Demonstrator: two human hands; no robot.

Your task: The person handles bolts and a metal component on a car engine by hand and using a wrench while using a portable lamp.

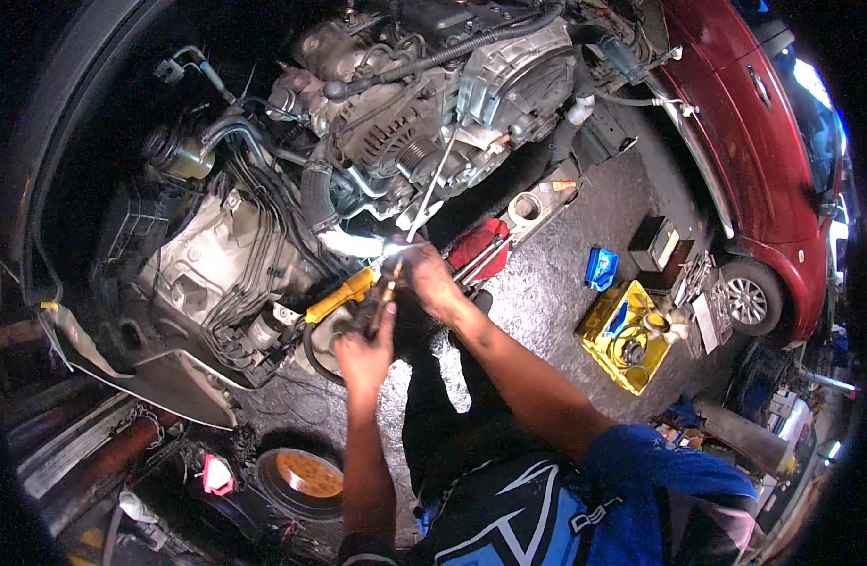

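A long, thin, pale rod [434,189] slants up from my hands toward the engine [410,141], its far end by the grey engine cover. My left hand [363,357] is closed round the brownish lower end of the rod, thumb along it. Just above, my right hand [431,281] is closed on the rod, with its fingers partly hidden in glare and shadow. Beside my left hand lies a yellow bar-shaped thing [341,295]. A brightly lit white tube-like part [348,243] is close to my fingers, below the engine's black hose [316,193].
A red cloth [478,250] with metal tools lies on a ledge right of my hands. On the floor are a yellow crate [598,325] of parts, a blue box [600,269] and a black box [652,243]. A red car [768,141] stands at right; a round pan [301,483] lies lower left.
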